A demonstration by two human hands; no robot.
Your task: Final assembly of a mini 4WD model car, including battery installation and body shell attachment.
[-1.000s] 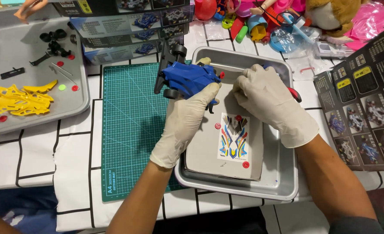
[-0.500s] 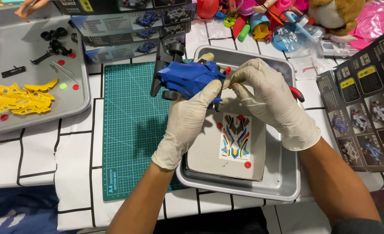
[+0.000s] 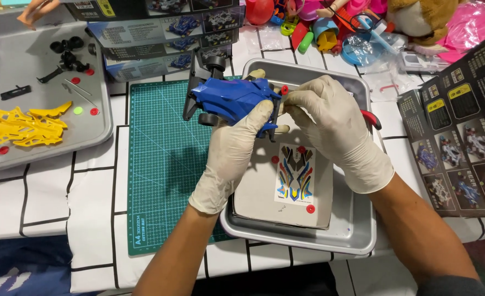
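— Far left? Grey tray on the tabletop, keeping loose bits corralled: yellow parts lying flat, black pieces near the far rim, small red and green dots scattered between.

— Next over? Green cutting mat, bare, laid as a work surface just beside the second tray. Stacked boxes behind it, pushed back out of the way.

— And the left hand? Gloved, fingers closed around the blue toy car, gripping from beneath so the body stays steady. Held up above the seam between mat and metal tray, tilted toward the other hand.

— The right hand? Gloved too, fingertips pinched together at the car's end, right by a small red part. Cannot tell whether anything is actually caught in the pinch.

— Under the hands? Sticker sheet lying flat on grey card inside the metal tray, within easy reach. Red-handled tool peeking out behind the right wrist.

— Far right? Folded instruction sheet, spread open facing the person. Heap of bright toys along the back edge.
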